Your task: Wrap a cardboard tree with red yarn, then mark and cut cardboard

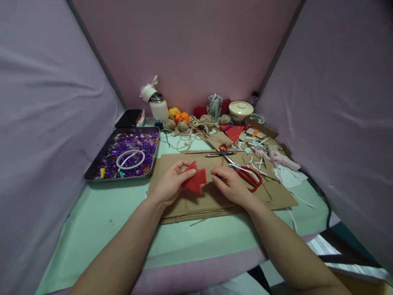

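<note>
Head view: above the cardboard (pixel 187 209), our left hand (pixel 172 184) grips the red piece (pixel 194 182); our right hand (pixel 229 186) is pinched closed, around what, if anything, we cannot tell. Scissors (pixel 241 167) lie on the cardboard's right; yarn balls (pixel 183 126) sit beyond it.

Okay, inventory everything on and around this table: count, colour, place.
cut-out: 1, red, front centre
cardboard: several sheets, brown, centre
scissors: 1 pair, red-handled, on cardboard
pen: 1, dark, behind cut-out
triangle: 1, red, back right
tray: 1, grey, left
beads: countless, mostly purple, in tray
ring: 1, white, on beads
jar: 1, white, back left
yarn balls: several, beige, yellow, orange, red, along back
cup: 1, clear, back
lidded bowl: 1, cream, back right
likely glue gun: 1, pink, right
scraps: many, white and brown, right
table cover: 1, pale green, below
cloth walls: 3, lilac-pink, surrounding table
left hand: 1, holding the cut-out
right hand: 1, above cardboard
</note>
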The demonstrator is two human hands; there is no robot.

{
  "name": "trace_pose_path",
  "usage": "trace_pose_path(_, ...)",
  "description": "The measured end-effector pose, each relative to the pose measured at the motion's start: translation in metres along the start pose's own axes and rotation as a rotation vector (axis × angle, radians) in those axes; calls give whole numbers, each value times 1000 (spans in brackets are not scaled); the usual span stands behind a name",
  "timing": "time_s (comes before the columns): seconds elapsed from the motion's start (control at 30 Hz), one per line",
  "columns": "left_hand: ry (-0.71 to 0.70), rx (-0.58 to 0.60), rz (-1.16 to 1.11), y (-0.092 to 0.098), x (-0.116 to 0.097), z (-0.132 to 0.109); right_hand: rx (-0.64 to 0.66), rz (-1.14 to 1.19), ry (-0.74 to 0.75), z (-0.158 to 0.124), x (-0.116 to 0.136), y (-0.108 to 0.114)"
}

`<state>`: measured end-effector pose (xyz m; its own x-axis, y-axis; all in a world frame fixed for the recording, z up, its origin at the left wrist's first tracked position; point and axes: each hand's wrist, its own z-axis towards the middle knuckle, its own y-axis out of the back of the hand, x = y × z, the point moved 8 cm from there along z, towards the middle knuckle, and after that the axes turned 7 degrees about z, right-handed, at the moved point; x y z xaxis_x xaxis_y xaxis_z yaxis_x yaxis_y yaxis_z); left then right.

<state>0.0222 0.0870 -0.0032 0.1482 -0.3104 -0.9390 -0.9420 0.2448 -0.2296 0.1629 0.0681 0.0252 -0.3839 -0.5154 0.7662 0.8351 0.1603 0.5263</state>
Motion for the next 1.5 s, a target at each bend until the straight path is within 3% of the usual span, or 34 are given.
trace_pose_path(0.13, -96, -193, -44, 16, -6, 4, 58, -117, 62, -2, 4, -12)
trace_pose_path(0.27, -147, -259, 19, 24, -3, 7, 101, -245, 128, -5, 10, -19)
trace_pose_path(0.43, -182, -283, 127, 25, 3, 8, 139, -332, 146, -6, 12, -22)
trace_pose_path(0.6, -125, -265, 64, 24, 9, 10, 186, -345, 163, -6, 13, -25)
trace_pose_path(0.77, -138, -284, 211, 26, 6, 8, 168, -359, 170, -7, 14, -23)
trace_pose_path(0.9, -105, -201, 379, 19, 6, 5, 87, -359, 160, -5, 13, -11)
trace_pose_path(1.07, 65, 72, 325, -2, 19, 0, -11, -165, 52, 0, 6, 9)
trace_pose_path(1.17, 73, 143, 224, -8, 18, -2, -43, 84, -72, 1, -3, 14)
trace_pose_path(1.33, 36, 104, 5, -8, 9, 0, -139, 383, -263, -2, -23, 15)
trace_pose_path(1.5, -6, 30, -174, -9, 10, 1, -180, 490, -267, -3, -28, 10)
